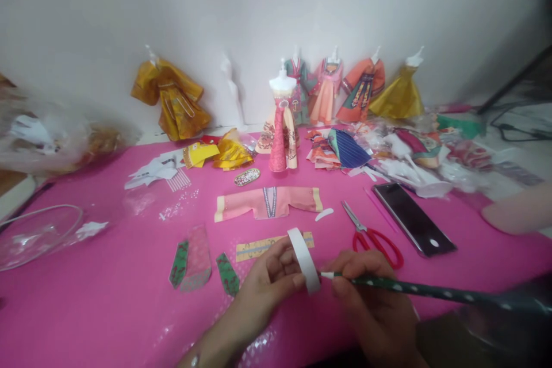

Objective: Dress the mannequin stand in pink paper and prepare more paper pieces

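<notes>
My left hand (280, 276) pinches a curved white strip (305, 261) between thumb and fingers, holding it up above the mat. In my right hand (373, 299) is a long, slim dark green stick with pale spots (414, 287). Its white tip points at the strip's lower part; whether they touch I cannot tell. Behind the left hand lies a patterned yellow strip (254, 249). A pink miniature jacket (245, 205) is spread flat farther back, with a small white curved piece (324, 214) by its right sleeve. Red-handled scissors (374, 238) lie just beyond my right hand, blades slightly apart.
A phone (414, 218) lies at the right on the pink mat (107, 293). Green pieces (227, 273) and a pink piece (198, 256) lie left. Dressed miniature mannequins (282, 121) stand behind, with fabric scraps (349, 148) before them. Someone's limb (521, 207) shows at right.
</notes>
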`<state>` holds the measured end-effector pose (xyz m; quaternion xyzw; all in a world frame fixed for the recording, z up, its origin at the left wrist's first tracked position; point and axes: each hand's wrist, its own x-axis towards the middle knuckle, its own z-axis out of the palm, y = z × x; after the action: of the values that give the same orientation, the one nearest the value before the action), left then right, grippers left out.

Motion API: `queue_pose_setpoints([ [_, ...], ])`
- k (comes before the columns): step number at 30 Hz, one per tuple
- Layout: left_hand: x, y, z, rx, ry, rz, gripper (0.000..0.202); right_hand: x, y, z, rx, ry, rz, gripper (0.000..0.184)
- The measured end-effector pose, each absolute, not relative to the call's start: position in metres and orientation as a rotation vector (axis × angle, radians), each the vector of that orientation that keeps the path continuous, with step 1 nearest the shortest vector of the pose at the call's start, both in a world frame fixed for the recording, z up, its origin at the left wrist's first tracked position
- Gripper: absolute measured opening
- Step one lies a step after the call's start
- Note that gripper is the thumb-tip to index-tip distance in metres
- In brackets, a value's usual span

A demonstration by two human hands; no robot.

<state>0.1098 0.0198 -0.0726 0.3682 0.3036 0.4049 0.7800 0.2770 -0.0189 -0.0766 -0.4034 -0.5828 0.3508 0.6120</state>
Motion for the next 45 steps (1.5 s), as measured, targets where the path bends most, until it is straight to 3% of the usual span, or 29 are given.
queue_pose_setpoints([
  [6,0.108,0.02,-0.074,0.833,0.674,0.856,0.046,0.276,-0.019,-0.073,-0.974,-1.451,0.725,0.026],
  [22,0.112,0.02,-0.073,0.772,0.6,0.907,0.039,0.274,-0.016,-0.06,-0.904,-1.558,0.713,0.025],
  [45,0.111,0.021,-0.072,0.767,0.612,0.898,0.042,0.275,-0.017,-0.06,-0.906,-1.591,0.743,0.022],
])
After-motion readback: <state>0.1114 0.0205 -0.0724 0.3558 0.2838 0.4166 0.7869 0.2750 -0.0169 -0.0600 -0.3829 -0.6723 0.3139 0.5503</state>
